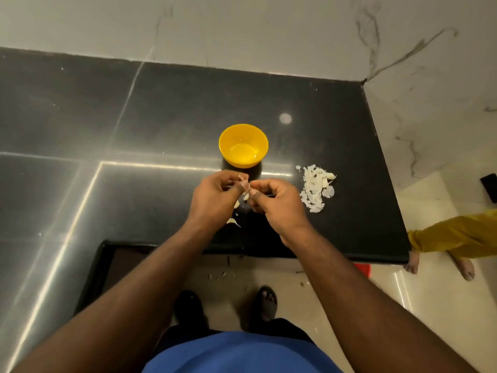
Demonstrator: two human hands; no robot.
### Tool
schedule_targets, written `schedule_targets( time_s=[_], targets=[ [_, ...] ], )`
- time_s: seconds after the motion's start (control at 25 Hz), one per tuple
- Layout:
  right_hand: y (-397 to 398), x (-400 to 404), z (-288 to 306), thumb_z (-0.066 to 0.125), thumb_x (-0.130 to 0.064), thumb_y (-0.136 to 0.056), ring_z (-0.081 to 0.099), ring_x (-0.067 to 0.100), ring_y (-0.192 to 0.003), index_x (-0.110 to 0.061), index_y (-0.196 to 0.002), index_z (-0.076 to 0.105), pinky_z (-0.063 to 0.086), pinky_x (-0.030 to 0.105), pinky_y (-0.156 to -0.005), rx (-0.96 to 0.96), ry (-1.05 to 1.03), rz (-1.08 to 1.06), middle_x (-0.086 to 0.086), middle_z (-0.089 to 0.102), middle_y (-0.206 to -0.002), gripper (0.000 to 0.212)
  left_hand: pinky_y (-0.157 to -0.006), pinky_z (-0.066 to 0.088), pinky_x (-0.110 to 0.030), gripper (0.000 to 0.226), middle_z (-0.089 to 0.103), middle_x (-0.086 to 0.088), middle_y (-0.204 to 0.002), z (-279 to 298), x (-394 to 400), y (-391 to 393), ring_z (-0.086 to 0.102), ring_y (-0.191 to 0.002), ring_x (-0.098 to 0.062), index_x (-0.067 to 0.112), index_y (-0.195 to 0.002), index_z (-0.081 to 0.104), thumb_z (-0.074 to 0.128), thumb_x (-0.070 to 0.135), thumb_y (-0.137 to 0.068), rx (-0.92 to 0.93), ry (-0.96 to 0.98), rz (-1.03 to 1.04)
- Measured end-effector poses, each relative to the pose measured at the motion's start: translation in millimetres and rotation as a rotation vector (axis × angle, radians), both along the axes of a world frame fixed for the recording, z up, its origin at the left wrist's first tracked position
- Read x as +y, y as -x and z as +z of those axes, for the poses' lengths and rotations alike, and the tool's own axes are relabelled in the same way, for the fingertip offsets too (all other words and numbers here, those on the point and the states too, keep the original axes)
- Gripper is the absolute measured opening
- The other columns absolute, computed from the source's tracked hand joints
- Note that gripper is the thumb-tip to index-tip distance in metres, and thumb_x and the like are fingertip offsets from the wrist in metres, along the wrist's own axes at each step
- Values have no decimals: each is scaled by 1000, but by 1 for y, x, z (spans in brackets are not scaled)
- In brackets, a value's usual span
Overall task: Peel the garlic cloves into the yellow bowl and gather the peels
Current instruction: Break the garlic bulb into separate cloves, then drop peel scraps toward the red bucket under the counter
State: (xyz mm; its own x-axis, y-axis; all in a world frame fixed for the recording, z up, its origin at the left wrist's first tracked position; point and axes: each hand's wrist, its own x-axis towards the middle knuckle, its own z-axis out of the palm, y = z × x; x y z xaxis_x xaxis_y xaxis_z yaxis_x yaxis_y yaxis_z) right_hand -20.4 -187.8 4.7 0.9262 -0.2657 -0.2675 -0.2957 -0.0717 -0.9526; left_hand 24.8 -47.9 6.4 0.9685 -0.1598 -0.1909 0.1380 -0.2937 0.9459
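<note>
Pinching one clove [245, 187] between them, the left hand [215, 195] and right hand [274, 200] work just this side of the bowl [243, 145]; a slip could drop it onto the worktop [161, 117], or loose skin could drift off the edge; pale and papery, the clove is half hidden; peels [317, 188] are heaped to the right, and the bowl looks empty.

Single head view, wide-angle, looking steeply down and forward from above the counter [336, 130]. Close over both hands at centre, own arms, torso and feet filling the lower frame. Wall at top, floor at right.
</note>
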Motion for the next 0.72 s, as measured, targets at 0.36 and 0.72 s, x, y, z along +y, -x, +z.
schedule_targets(
  time_s=[0.36, 0.72],
  targets=[
    [16, -12, -9, 66, -1, -93, 71, 13, -81, -4, -119, 69, 61, 26, -73, -5, -29, 115, 11, 72, -102, 26, -84, 61, -51, 14, 77, 10, -90, -13, -5, 41, 73, -90, -16, 39, -96, 75, 71, 28, -88, -66, 31, 163],
    [89, 30, -5, 70, -10, -92, 72, 14, -90, -17, -110, 74, 62, 38, -81, -111, 135, 123, -2, 75, -97, 19, -84, 61, -45, 16, 77, 6, -95, -21, 34, 109, 73, -92, -12, 26, -106, 76, 72, 23, -91, -120, 62, 108]
  ],
)
